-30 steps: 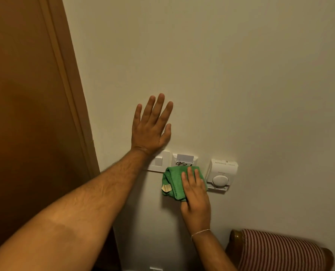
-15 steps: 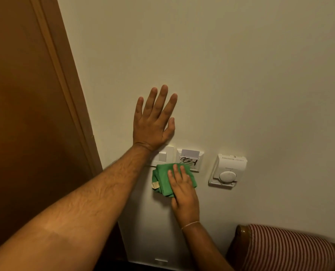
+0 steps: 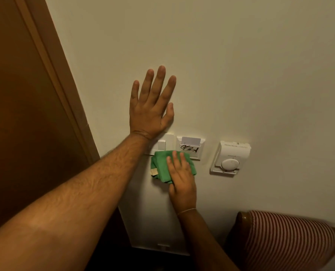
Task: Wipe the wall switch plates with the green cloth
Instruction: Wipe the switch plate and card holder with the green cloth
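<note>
A: where's the green cloth [image 3: 160, 163] at?
B: pinned under the flat right hand [image 3: 182, 178], on the bottom edge of the 2 switch plates [image 3: 168, 142]. Left hand [image 3: 151, 106] is spread flat on the wall [image 3: 241, 75] above. I'd sweep upward, gently, so no switch flips.

The cream wall [image 3: 241, 75] carries a switch plate [image 3: 165, 144], a card holder [image 3: 192, 152] and a thermostat [image 3: 231, 157].

I count two hands, left hand [image 3: 149, 112] and right hand [image 3: 182, 180]; one green cloth [image 3: 160, 165] under the right fingers [image 3: 175, 159]; two plates just above them — a switch plate [image 3: 167, 142] and a card plate [image 3: 192, 151] — plus one thermostat [image 3: 231, 157], one chair [image 3: 289, 245].
</note>
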The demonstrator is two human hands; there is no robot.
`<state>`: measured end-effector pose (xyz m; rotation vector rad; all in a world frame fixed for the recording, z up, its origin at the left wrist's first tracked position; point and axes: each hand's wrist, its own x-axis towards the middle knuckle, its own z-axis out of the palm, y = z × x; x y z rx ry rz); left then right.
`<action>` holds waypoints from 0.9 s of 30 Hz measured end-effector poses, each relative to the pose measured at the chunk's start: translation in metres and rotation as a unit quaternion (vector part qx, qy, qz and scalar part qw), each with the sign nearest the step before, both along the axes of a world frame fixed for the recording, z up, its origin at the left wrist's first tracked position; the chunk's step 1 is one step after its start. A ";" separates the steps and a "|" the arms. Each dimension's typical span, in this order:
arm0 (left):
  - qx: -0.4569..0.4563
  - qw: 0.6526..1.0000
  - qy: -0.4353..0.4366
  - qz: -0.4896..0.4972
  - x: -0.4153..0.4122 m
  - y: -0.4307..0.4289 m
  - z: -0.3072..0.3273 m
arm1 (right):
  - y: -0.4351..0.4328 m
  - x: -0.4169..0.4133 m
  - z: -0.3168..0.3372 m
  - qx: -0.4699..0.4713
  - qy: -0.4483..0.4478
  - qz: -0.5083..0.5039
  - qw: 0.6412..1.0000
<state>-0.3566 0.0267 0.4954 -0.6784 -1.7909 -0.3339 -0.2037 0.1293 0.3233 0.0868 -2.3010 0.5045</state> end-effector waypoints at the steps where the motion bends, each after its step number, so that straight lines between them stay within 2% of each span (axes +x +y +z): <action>1: 0.000 1.000 -0.001 0.000 0.000 0.000 0.000 | 0.007 0.003 -0.001 -0.009 0.008 -0.024 1.000; 5: 0.004 1.000 -0.004 0.004 0.001 -0.001 0.000 | 0.015 0.009 0.001 -0.109 0.046 -0.121 0.986; 9: -0.011 1.000 -0.012 0.010 0.000 -0.001 -0.002 | -0.001 0.000 0.008 -0.146 0.051 -0.098 0.983; 11: -0.011 1.000 -0.014 0.008 -0.001 0.000 -0.003 | 0.005 0.000 0.006 -0.111 0.035 -0.073 0.991; 15: -0.008 1.000 -0.010 0.001 -0.001 0.000 -0.004 | 0.037 0.011 0.004 0.020 0.015 -0.022 0.999; 18: -0.003 1.000 -0.014 -0.001 -0.001 -0.001 -0.002 | 0.044 0.017 0.008 -0.039 0.035 -0.078 0.996; 20: -0.001 1.000 -0.014 0.001 0.002 -0.001 -0.002 | 0.030 0.013 0.012 -0.074 0.045 -0.082 0.993; 24: 0.002 1.000 -0.013 0.002 0.003 0.000 -0.002 | -0.001 -0.001 0.020 0.003 0.017 0.006 1.000; 27: 0.003 1.000 -0.007 0.011 0.005 0.000 -0.001 | 0.009 -0.001 0.019 0.052 0.014 0.018 0.998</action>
